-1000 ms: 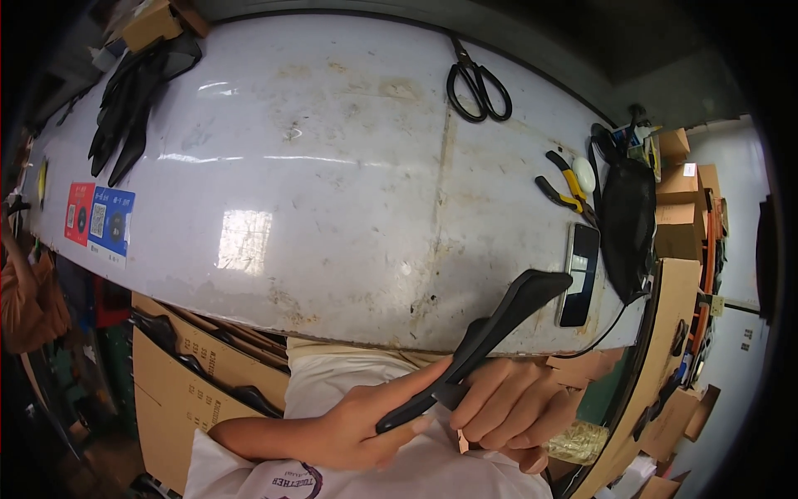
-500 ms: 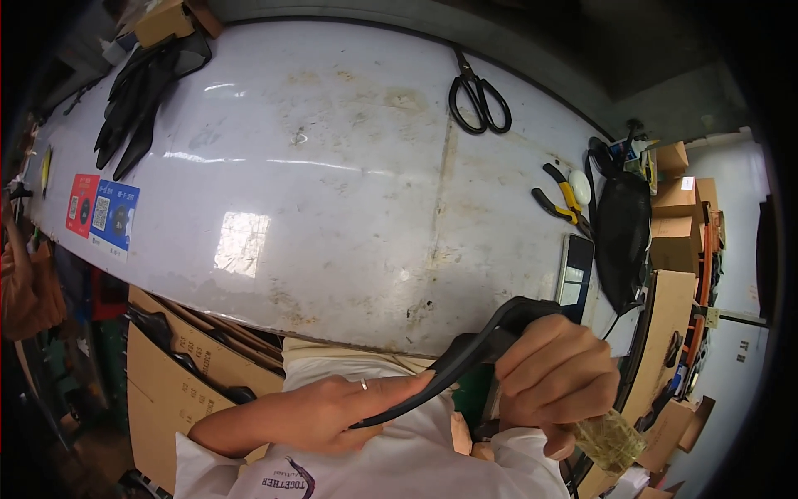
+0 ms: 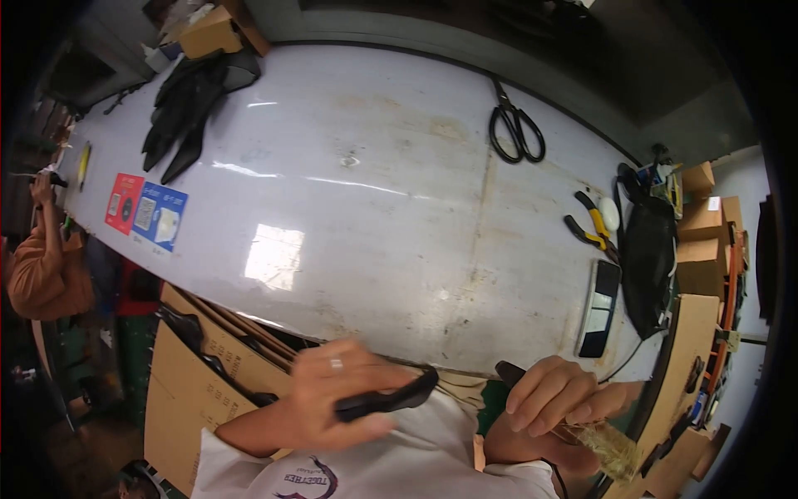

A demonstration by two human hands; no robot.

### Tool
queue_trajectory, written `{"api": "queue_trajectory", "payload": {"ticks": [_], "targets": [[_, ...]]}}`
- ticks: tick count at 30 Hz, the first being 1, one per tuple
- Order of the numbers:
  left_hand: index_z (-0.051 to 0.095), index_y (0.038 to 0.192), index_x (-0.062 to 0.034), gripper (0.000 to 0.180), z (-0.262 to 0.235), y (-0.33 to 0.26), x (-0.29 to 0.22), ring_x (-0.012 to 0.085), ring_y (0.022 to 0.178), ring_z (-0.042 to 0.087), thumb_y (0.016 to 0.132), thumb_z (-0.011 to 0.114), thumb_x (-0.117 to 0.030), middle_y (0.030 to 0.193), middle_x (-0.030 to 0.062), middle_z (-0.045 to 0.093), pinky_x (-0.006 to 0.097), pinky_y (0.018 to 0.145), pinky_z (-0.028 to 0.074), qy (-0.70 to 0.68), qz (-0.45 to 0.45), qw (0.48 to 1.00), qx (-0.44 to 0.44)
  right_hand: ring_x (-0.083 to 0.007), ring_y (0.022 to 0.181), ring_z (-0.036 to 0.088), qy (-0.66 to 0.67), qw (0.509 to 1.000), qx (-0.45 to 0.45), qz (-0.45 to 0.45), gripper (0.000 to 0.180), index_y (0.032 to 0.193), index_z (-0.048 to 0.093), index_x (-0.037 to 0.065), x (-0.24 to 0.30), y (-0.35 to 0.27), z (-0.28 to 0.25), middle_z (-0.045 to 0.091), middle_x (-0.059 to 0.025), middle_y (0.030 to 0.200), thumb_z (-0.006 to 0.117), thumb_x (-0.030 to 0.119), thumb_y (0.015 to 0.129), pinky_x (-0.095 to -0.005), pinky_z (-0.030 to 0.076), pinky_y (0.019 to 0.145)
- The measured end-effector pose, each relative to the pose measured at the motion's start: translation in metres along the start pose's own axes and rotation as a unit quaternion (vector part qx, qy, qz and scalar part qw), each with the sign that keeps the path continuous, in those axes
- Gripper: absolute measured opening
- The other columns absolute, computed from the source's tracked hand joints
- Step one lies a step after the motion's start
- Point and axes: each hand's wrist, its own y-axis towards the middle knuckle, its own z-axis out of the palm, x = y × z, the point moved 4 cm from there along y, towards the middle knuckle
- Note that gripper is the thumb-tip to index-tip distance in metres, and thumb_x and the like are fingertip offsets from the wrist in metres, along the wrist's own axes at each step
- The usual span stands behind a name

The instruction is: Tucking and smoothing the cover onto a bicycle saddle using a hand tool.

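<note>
black part (image 3: pixel 384 401): long curved plastic piece, held low at the near edge of the table, over the person's white shirt, roughly level.
left hand (image 3: pixel 332 399): fingers wrapped over the part near its left end, thumb underneath; firm grasp, ring visible.
right hand (image 3: pixel 555 397): fingers curled around a dark end piece (image 3: pixel 509 372) and a straw-coloured fibrous bundle (image 3: pixel 613 449); closed on it, exact grip on each is hard to tell.
gap: the two hands are apart, so the part's right tip is free between them.
table (image 3: pixel 374 208): white, scuffed, glare patch near the middle.
on table, right: black phone-like slab (image 3: pixel 600 308), yellow-handled pliers (image 3: pixel 588 229), black bag (image 3: pixel 648 249).
on table, far: black scissors (image 3: pixel 515 129), black gloves (image 3: pixel 187 104) top left, red and blue cards (image 3: pixel 145 212) at the left edge.
below table: cardboard boxes (image 3: pixel 191 374) with more black parts sticking out.
handling note: my read is that the part needs support closer to its free tip, since a one-end grip lets it sag and twist. Keep the bundle clear of the shirt, and bring both hands over the table edge for a steadier rest.
</note>
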Motion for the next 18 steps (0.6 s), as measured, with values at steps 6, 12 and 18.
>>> {"api": "queue_trajectory", "payload": {"ticks": [6, 12, 18], "targets": [[0.069, 0.130, 0.0045, 0.037, 0.067, 0.017, 0.012, 0.0150, 0.072, 0.067, 0.112, 0.057, -0.026, 0.089, 0.0098, 0.076, 0.029, 0.064, 0.052, -0.356, -0.143, 0.924, -0.009, -0.0260, 0.057, 0.065, -0.029, 0.981, 0.137, -0.132, 0.033, 0.085, 0.058, 0.000, 0.001, -0.005, 0.046, 0.063, -0.0136, 0.068, 0.077, 0.023, 0.099, -0.0426, 0.059, 0.056], [0.070, 0.117, -0.0015, 0.016, 0.096, 0.009, 0.050, 0.0123, 0.072, 0.064, 0.106, 0.067, -0.014, 0.083, 0.0056, 0.069, 0.029, 0.065, 0.051, -0.225, -0.245, 0.943, -0.007, -0.0273, 0.063, 0.067, -0.090, 0.949, 0.302, -0.009, 0.032, 0.090, 0.062, 0.001, -0.008, -0.003, 0.051, 0.066, -0.0104, 0.073, 0.082, 0.025, 0.096, -0.0416, 0.060, 0.059], [0.066, 0.113, -0.0026, 0.016, 0.097, 0.014, 0.055, 0.0235, 0.075, 0.070, 0.103, 0.071, -0.014, 0.087, 0.0135, 0.071, 0.035, 0.069, 0.055, -0.236, -0.201, 0.951, -0.001, -0.0281, 0.062, 0.068, -0.069, 0.964, 0.258, -0.003, 0.025, 0.089, 0.064, 0.001, -0.029, -0.006, 0.042, 0.068, -0.0123, 0.073, 0.082, 0.018, 0.092, -0.0446, 0.062, 0.066]]}}
